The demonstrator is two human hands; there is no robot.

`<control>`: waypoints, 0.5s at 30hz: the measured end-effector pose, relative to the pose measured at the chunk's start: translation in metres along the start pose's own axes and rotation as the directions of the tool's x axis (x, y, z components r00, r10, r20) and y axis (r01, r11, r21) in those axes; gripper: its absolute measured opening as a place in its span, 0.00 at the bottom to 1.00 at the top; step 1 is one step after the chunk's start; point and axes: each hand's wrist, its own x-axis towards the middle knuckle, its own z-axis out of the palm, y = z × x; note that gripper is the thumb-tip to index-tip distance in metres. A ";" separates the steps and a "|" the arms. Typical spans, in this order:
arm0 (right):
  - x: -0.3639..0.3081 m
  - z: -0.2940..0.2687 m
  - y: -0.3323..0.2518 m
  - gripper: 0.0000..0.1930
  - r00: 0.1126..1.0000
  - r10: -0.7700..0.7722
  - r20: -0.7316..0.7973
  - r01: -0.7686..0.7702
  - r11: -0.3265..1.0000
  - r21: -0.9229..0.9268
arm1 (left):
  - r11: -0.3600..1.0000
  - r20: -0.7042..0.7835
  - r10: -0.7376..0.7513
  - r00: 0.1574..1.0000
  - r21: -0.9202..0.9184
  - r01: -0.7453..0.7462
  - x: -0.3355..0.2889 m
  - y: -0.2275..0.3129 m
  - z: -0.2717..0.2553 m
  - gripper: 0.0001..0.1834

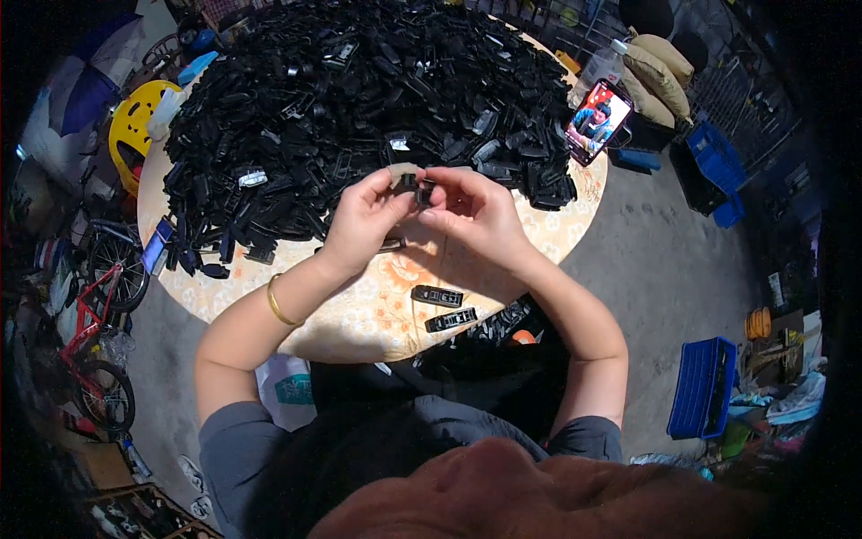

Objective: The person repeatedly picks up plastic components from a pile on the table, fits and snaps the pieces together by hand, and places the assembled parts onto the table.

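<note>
Over the near part of the table, both my hands meet around a small black plastic part (423,195). My left hand (371,214) pinches it from the left, with a pale wrap on one finger and a gold bangle on the wrist. From the right, the fingertips of my right hand (473,208) close on the same part. Fingers cover much of it, so its exact shape is hidden. Below my hands, a slotted black plastic piece (437,296) lies on the tablecloth, with another slotted black piece (451,320) nearer the edge.
A large heap of black plastic parts (359,99) covers most of the round table with its flowered cloth (359,314). A phone (599,121) stands at the right rim. More black parts (503,322) sit below the near edge. A blue crate (702,388) rests on the floor.
</note>
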 end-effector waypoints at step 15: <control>-0.001 -0.003 -0.005 0.16 0.883 -0.466 0.059 0.415 0.714 -0.564 | 0.997 0.092 -0.031 0.995 0.080 0.024 -0.003 0.004 0.008 0.14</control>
